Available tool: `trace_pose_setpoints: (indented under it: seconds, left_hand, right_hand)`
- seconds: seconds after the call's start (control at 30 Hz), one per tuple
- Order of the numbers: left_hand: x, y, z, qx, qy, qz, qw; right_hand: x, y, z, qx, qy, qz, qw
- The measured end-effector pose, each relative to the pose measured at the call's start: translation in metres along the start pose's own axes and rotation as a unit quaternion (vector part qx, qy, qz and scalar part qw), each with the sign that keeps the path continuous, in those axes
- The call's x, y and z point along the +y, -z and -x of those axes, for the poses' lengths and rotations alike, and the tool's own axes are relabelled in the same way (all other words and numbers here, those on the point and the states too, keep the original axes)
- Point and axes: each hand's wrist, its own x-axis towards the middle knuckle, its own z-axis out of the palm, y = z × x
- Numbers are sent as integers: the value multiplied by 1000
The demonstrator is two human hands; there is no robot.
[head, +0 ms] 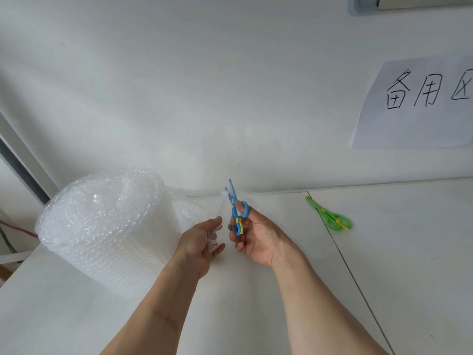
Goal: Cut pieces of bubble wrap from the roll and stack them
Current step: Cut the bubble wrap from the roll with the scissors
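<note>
two hands: left hand [202,242] pinches bubble wrap [204,208]; right hand [256,237] grips blue scissors [236,211], blades parted.

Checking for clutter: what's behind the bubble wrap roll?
Behind the roll only white wall shows; a red cable sits at its left. The table directly behind it is hidden.

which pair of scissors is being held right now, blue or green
The blue scissors, gripped in the right hand with blades open at the bubble wrap. The green scissors lie untouched on the table.
</note>
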Motion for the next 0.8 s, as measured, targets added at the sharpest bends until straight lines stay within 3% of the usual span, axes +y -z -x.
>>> trace_pose_setpoints:
  seconds: [0.8]
  left_hand:
    - [3, 2, 4, 10, 13, -6, 1000]
  right_hand:
    - [-2, 4, -4, -17, 11, 15, 1000]
